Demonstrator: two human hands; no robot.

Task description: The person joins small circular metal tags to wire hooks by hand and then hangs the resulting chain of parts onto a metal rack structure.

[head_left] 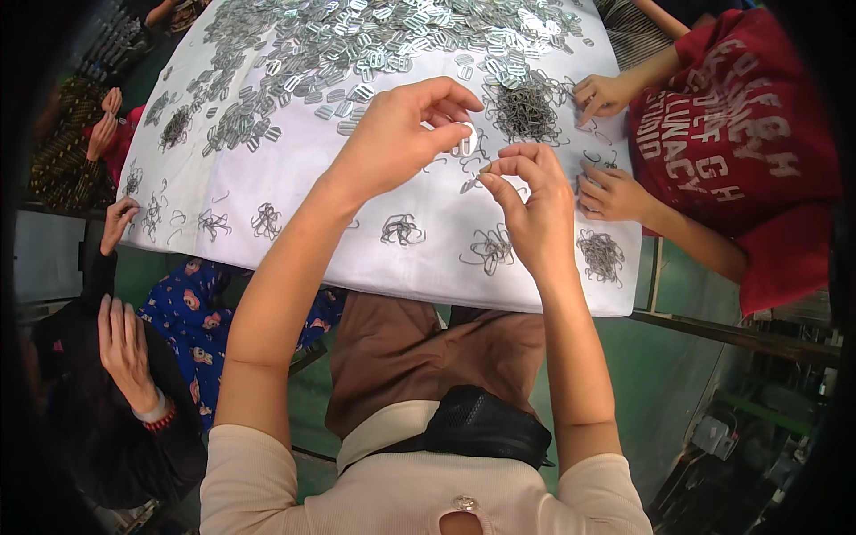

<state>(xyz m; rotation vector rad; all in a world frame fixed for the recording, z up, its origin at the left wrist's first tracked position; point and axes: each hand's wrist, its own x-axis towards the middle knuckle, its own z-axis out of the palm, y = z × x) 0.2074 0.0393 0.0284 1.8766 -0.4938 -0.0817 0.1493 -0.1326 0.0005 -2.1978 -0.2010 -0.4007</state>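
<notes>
Above the white-covered table [374, 267], my left hand [397, 134] pinches a flat, slotted metal buckle [465, 143] between thumb and fingers. Just below and to the right of it, my right hand [535, 201] is closed in a pinch at thumb and forefinger. A small grey metal piece [470, 185] shows beside those fingertips; whether it is held or lies on the cloth I cannot tell. Under my right wrist lies a small heap of bent wire hooks [490, 250]. A denser dark heap of wire hooks [526, 111] sits beyond my hands.
A large spread of slotted metal buckles [392, 40] covers the far table. Small hook piles [401, 230] line the near edge. At the right, a person in a red shirt [731, 152] has both hands on the table. Other people's hands [120, 218] are at the left.
</notes>
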